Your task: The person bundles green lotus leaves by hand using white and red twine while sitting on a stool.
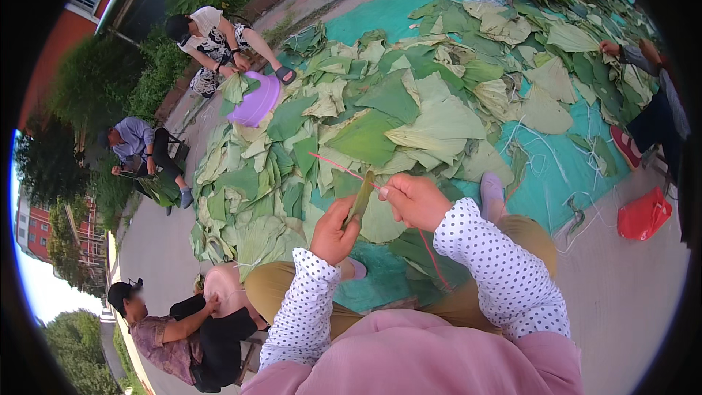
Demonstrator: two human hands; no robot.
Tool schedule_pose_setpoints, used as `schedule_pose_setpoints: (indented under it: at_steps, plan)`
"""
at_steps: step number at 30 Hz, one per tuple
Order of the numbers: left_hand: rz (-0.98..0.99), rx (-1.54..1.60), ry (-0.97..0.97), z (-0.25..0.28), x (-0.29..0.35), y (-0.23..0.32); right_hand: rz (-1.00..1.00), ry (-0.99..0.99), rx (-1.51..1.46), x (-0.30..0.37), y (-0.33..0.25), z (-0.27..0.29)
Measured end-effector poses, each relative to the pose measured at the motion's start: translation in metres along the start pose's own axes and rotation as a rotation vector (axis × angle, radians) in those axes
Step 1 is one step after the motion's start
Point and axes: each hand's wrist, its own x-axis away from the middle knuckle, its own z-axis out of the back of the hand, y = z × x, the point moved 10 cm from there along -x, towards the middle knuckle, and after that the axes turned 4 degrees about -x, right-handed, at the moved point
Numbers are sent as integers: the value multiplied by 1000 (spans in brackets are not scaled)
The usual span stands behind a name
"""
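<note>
My left hand (335,232) is closed around a folded green lotus leaf (363,196), which stands edge-up between thumb and fingers. Close beside it, my right hand (417,201) pinches a thin pink string (431,254) between thumb and forefinger. The string crosses the folded leaf; one end sticks out to the upper left and the other hangs down to the right over my lap. Whether it is wrapped fully round the leaf I cannot tell. Beneath and beyond both hands spreads a wide heap of lotus leaves (431,121), some fresh green, some pale and dry.
A green sheet (559,164) lies under the heap, with loose white strings on it. A purple basin (257,100) stands by a seated person at the upper left. Other people sit around the heap, one beside a pink tub (225,281). A red bag (643,213) lies at the right.
</note>
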Motion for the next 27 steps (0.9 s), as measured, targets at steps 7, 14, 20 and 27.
schedule_pose_setpoints:
  at_steps: [7, 14, 20, 27]
  plan:
    - [262, 838, 214, 2, 0, -22, 113, -75, 159, -8, -4, -20]
    - [306, 724, 312, 18, 8, -22, 473, 59, 515, 4, -47, -20]
    - [276, 645, 254, 23, 6, 0, 422, -222, 137, 12, -47, -46]
    - [393, 738, 567, 77, 22, -38, 560, -379, 328, 26, -12, -67]
